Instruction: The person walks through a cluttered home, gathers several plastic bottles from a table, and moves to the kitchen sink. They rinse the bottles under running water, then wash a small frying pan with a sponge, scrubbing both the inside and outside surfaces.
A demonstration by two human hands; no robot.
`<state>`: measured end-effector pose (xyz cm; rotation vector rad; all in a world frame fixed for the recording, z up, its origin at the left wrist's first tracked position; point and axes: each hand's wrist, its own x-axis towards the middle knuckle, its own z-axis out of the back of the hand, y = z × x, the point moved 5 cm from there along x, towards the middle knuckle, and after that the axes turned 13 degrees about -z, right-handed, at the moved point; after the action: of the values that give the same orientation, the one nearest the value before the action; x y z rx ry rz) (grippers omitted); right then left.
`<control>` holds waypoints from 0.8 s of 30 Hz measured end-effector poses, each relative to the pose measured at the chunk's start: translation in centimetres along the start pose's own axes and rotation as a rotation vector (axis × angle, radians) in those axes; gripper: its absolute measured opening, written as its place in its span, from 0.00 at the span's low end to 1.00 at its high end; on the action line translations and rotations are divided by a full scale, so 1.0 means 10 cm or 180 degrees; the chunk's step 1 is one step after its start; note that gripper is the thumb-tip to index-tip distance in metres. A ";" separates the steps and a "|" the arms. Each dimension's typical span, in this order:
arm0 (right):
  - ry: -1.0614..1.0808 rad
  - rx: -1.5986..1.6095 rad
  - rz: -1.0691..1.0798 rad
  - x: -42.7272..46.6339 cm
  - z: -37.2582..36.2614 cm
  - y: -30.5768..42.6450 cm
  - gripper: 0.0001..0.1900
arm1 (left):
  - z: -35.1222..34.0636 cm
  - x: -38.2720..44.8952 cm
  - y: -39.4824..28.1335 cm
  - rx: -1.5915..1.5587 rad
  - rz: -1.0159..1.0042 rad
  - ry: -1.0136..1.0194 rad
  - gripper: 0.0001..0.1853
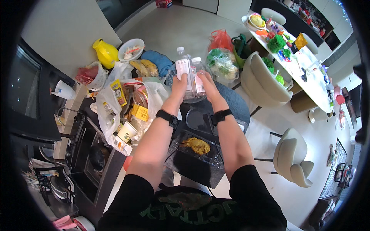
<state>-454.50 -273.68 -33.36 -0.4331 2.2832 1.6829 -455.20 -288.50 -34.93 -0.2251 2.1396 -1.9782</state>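
Observation:
My left hand (179,86) grips a clear plastic bottle (183,68) with a white cap and a pale label. In my right hand (207,85) is a second clear bottle (197,65), also white-capped, with a pinkish label. The two bottles stand side by side, above or against a round clear plastic container (195,100), whose contact with them I cannot tell. Nearer to me, a clear plastic tray (214,160) holds a yellowish piece of cooked poultry (196,145). A dark tray or lid (196,118) lies between my forearms.
White plastic bags (108,124) of packages and a paper cup (127,132) crowd the left side. Behind are a yellow jug (105,53) and a white bowl (131,49). A bag of vegetables (222,65) and a beige chair (264,83) stand to the right, by a cluttered table (312,86).

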 end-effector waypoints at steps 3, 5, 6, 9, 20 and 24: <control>0.0101 -0.0171 -0.0249 0.26 -0.01 -0.11 0.31 | 0.04 0.28 0.20 0.0069 -0.0008 0.0096 0.29; 0.0053 -0.0314 -0.0337 0.36 -0.01 -0.19 0.30 | 0.09 0.38 0.34 0.0155 0.0076 0.0248 0.30; 0.0070 -0.0396 -0.0391 0.41 -0.02 -0.22 0.30 | 0.13 0.41 0.39 0.0388 0.0116 0.0260 0.29; -0.0166 -0.1003 -0.0319 0.44 -0.01 -0.28 0.34 | 0.21 0.39 0.45 0.0636 0.0125 0.0087 0.29; -0.1205 -0.2454 0.1084 0.09 0.02 -0.25 0.24 | 0.11 -0.14 -0.22 0.1373 -0.1219 0.0198 0.28; -0.0814 -0.2080 0.1343 -0.51 0.27 -0.22 0.16 | 0.11 -0.63 -0.45 0.0789 -0.1174 0.0836 0.28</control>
<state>-448.78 -271.28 -34.12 0.1629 1.6762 2.5188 -448.98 -288.31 -30.22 -0.3563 2.0901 -2.5888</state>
